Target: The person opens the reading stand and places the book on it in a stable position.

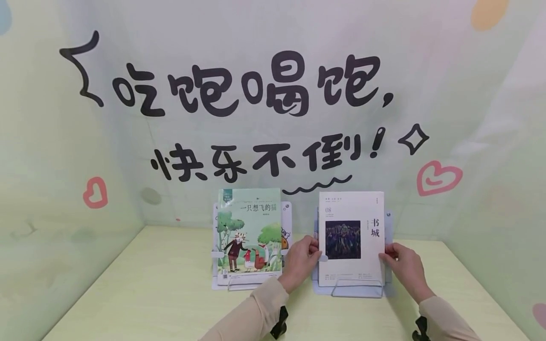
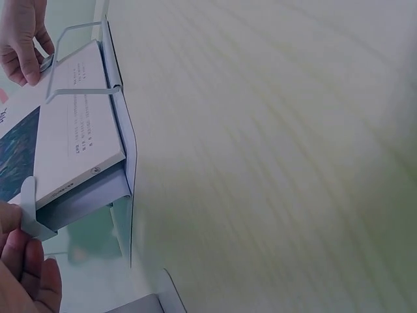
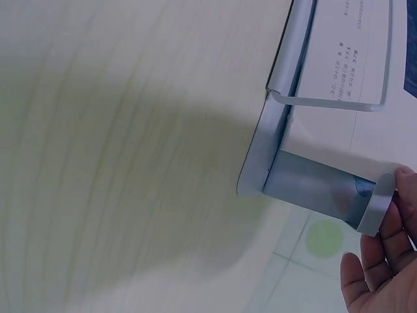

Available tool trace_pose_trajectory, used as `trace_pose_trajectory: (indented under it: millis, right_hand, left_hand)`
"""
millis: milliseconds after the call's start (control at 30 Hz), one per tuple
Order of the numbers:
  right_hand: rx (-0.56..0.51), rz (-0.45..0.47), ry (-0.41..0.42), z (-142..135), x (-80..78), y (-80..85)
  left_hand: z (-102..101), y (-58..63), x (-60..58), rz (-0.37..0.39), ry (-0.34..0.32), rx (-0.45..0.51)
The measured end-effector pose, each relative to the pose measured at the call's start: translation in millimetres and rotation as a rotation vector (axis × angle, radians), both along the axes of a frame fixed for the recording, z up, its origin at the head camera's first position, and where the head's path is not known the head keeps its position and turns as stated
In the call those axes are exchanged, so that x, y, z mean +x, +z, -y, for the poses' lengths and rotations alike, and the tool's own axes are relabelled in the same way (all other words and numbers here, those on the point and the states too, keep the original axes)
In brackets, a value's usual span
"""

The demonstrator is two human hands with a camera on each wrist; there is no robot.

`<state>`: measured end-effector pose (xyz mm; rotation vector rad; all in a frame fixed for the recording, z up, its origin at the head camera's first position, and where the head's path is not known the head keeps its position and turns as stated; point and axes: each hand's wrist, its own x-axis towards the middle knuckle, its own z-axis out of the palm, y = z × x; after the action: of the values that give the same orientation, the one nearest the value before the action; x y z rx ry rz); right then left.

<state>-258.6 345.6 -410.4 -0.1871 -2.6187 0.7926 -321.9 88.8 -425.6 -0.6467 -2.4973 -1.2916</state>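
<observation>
A white book [image 1: 371,265] with a dark square picture stands upright on a pale blue book stand [image 1: 389,287]. A wire bracket [image 1: 356,297] crosses the book's lower front. At the stand's left side, my left hand [image 1: 300,263] pinches a small side clip [image 2: 29,205], thumb in front and fingers behind. My right hand [image 1: 404,267] does likewise at the opposite edge, gripping the right side clip [image 3: 378,205] between thumb and curled fingers. This clip laps over the book's edge in the right wrist view. Much of the stand is hidden behind the book.
To the left, a green illustrated book [image 1: 247,227] stands on a similar stand [image 1: 287,215], close beside my left wrist. Both stands are on a pale wood-grain table [image 1: 170,284]. Printed walls [image 1: 213,28] with large black lettering enclose the back and sides.
</observation>
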Motion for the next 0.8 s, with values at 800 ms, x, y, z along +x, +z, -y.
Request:
trace_pose_trajectory:
  millis: [800]
  right_hand:
    - [-0.04,0.058,0.019,-4.9,5.5,1.3]
  left_hand:
    - [29.6,3.8,0.7,-0.041,-0.18,-0.028]
